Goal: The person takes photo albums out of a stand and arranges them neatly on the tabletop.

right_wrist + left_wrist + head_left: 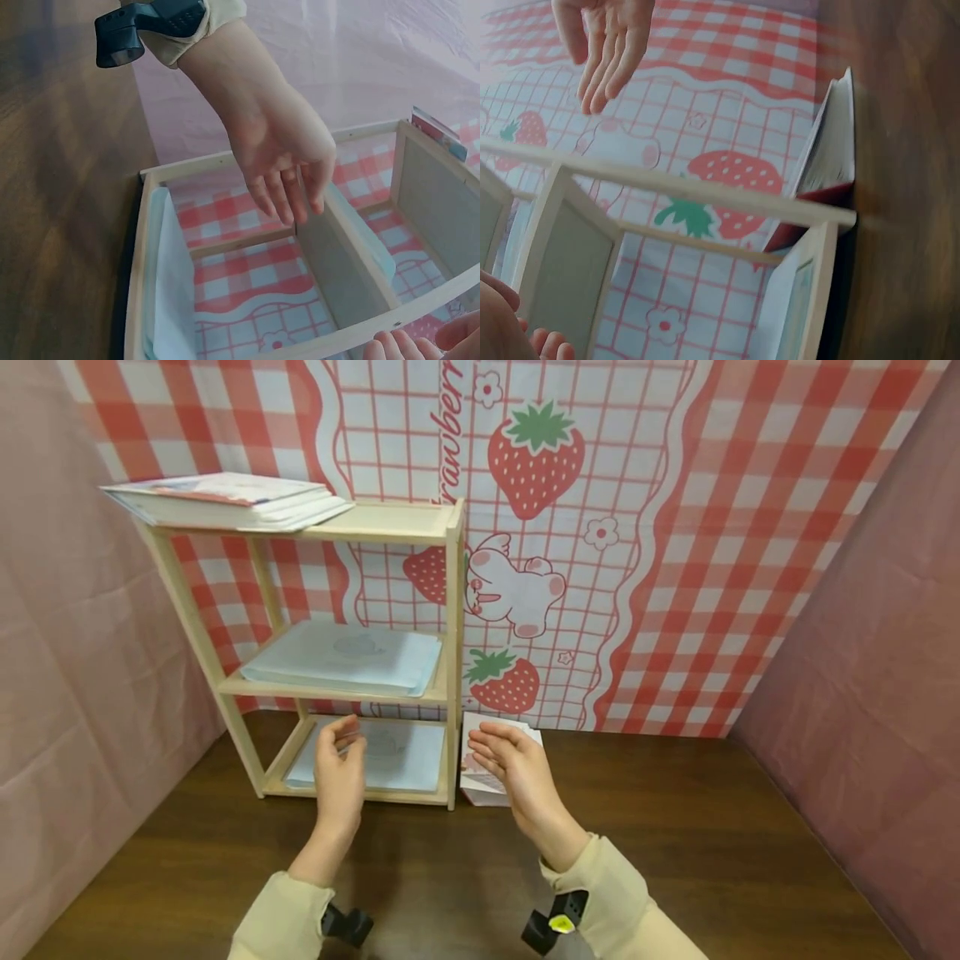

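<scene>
My left hand [342, 781] hovers in front of the lower part of a small wooden shelf [453, 610], fingers loosely bent with nothing in them. To the right of the shelf, my right hand [525, 777] is held with palm turned inward and fingers relaxed, in front of a white book [487, 789] standing on the table. Pale blue flat items [345, 656] lie on the middle tier, and a similar pale blue flat item [420, 760] on the bottom one. The left wrist view shows the right hand [615, 49] holding nothing; the right wrist view shows the left hand [281, 146] likewise.
Several books [232, 502] are piled on the left of the top tier, some overhanging its edge. Behind the shelf hangs a strawberry-patterned checked cloth [652, 568]. Pink curtains [855, 677] flank a dark wooden table [675, 835].
</scene>
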### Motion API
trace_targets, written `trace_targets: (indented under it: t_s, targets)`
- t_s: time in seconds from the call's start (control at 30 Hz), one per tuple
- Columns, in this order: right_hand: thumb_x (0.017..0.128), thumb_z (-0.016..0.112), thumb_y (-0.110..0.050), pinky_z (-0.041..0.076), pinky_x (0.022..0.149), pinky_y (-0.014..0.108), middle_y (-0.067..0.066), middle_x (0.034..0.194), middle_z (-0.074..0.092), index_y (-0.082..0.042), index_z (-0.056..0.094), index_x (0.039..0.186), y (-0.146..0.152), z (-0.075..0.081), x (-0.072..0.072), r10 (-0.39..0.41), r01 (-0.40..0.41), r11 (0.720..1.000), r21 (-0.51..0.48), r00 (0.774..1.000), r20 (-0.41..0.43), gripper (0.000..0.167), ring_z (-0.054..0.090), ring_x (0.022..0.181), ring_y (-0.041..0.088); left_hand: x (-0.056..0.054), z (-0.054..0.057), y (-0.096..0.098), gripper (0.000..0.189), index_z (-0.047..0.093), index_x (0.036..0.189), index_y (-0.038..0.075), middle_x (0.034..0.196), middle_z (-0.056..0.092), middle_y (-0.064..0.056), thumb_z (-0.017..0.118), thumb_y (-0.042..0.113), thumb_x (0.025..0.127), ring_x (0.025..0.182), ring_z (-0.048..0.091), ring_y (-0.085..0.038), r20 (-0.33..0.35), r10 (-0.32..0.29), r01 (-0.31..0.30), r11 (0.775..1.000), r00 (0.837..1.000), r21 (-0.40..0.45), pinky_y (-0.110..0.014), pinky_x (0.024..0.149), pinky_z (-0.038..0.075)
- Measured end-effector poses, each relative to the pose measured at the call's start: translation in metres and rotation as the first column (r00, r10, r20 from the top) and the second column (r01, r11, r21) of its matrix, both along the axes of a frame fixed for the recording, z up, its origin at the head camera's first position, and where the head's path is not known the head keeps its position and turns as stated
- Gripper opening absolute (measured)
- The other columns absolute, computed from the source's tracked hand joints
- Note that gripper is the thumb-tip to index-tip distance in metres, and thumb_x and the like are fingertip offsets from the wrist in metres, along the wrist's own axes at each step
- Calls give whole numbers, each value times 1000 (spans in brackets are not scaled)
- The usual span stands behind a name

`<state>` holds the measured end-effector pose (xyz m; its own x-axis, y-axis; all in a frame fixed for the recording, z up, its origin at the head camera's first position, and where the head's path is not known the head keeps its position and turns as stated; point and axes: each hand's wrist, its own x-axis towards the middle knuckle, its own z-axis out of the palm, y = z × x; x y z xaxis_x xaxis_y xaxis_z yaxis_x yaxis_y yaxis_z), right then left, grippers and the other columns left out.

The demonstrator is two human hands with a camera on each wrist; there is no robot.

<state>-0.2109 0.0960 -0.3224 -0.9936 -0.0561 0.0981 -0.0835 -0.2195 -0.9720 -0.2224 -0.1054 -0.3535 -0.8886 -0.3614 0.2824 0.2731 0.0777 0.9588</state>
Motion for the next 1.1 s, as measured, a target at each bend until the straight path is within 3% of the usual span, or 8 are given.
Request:
trace_targets:
  t_s: [0.27, 0.5, 0.77, 1.1]
  targets:
    - [95, 39, -6, 42, 96, 40, 31, 122, 50, 9, 45, 123, -5, 7, -1, 68, -68, 998, -2, 997, -36, 32, 50, 115, 36, -2, 13, -20, 30, 44, 121, -2, 108, 46, 1, 41, 1, 91, 100, 43, -16, -68, 116, -113, 992, 991, 50, -22, 79, 37]
    - [95, 38, -6, 43, 95, 37, 32, 124, 48, 11, 43, 124, -9, 10, -2, 90, -90, 996, 3, 995, -48, 34, 47, 117, 39, -1, 23, -32, 27, 46, 118, -1, 105, 47, 4, 43, 1, 91, 99, 44, -13, -101, 172, -168, 984, 980, 51, -20, 80, 37]
    - [95, 39, -6, 45, 93, 34, 27, 120, 54, 10, 46, 122, -13, 15, -1, 98, -96, 995, 23, 992, -75, 32, 51, 114, 35, -1, 35, -35, 29, 45, 119, -5, 110, 49, -7, 43, 1, 91, 100, 48, -13, -126, 177, -169, 983, 976, 73, -14, 82, 41]
    - [95, 38, -6, 44, 94, 34, 27, 121, 53, 10, 45, 123, -16, 18, -2, 147, -146, 989, 10, 983, -109, 33, 52, 114, 33, -3, 48, -47, 30, 46, 119, -2, 103, 47, 3, 43, -1, 89, 96, 45, -8, -167, 217, -200, 973, 962, 113, -20, 79, 40]
